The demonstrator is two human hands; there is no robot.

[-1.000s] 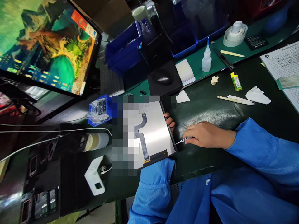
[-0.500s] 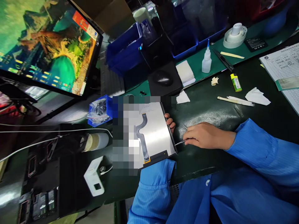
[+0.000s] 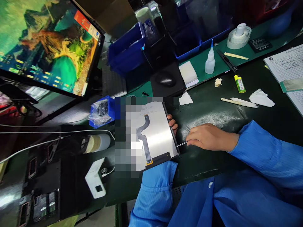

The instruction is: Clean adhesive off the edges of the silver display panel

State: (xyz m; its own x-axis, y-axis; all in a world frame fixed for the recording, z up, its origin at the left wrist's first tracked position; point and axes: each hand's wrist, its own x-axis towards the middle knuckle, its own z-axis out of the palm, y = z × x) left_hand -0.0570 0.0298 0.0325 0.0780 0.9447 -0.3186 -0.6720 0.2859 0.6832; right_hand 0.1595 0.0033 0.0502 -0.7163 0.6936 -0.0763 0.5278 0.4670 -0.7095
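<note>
A flat display panel [image 3: 158,129] with a silvery metal back is held tilted above the table, and a dark ribbon cable [image 3: 147,148] runs down it. My left hand [image 3: 172,123] grips the panel from beneath; only the fingertips show, curled over its right edge. Blurred squares cover the panel's left part. In my right hand [image 3: 205,137] a thin metal pointed tool [image 3: 181,144], perhaps tweezers, is pinched between thumb and fingers. Its tip meets the panel's dark right edge, near the lower corner.
A monitor [image 3: 52,47] stands at the upper left. Behind the panel are a blue bin [image 3: 125,47] and a mouse [image 3: 165,78]. A dropper bottle [image 3: 210,61], a lighter [image 3: 240,84] and paper sheets [image 3: 288,69] lie to the right. A white bent bracket [image 3: 94,179] sits at left.
Almost nothing differs. The whole view has shifted very slightly, and both hands keep their hold with the tool tip at the same edge.
</note>
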